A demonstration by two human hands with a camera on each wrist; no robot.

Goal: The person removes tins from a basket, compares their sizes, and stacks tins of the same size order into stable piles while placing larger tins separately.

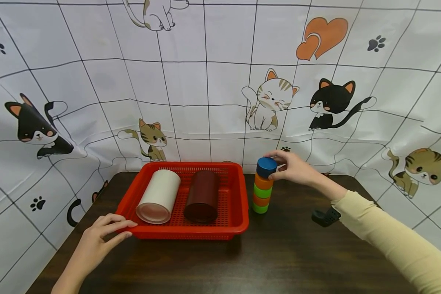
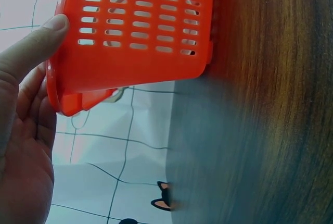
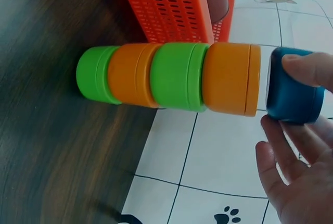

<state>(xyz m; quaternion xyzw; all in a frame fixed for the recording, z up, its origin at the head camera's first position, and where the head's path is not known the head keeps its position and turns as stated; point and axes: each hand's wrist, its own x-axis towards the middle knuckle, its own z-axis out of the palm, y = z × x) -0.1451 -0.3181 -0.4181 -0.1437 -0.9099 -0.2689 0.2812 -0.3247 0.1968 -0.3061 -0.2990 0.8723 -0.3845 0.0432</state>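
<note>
My right hand [image 1: 294, 168] holds a small blue round container [image 3: 295, 86] between thumb and fingers. It hovers just above a stack, with a narrow gap under it in the right wrist view. The upright stack, alternating green and orange, has a green container [image 3: 96, 74] at the bottom and an orange container [image 3: 231, 79] on top. At the near left corner of a red plastic basket [image 1: 187, 233], my left hand [image 1: 99, 241] pinches the rim, thumb outside and fingers curled under the edge. Inside the basket lie a white cylinder [image 1: 161, 192] and a dark brown cylinder [image 1: 203, 194], side by side.
The dark wooden table [image 1: 191, 269] carries the basket at centre left and the stack right beside it. A white cloth [image 1: 183, 81] printed with cats hangs behind and along both sides. A small black device [image 1: 325, 216] shows by the right wrist.
</note>
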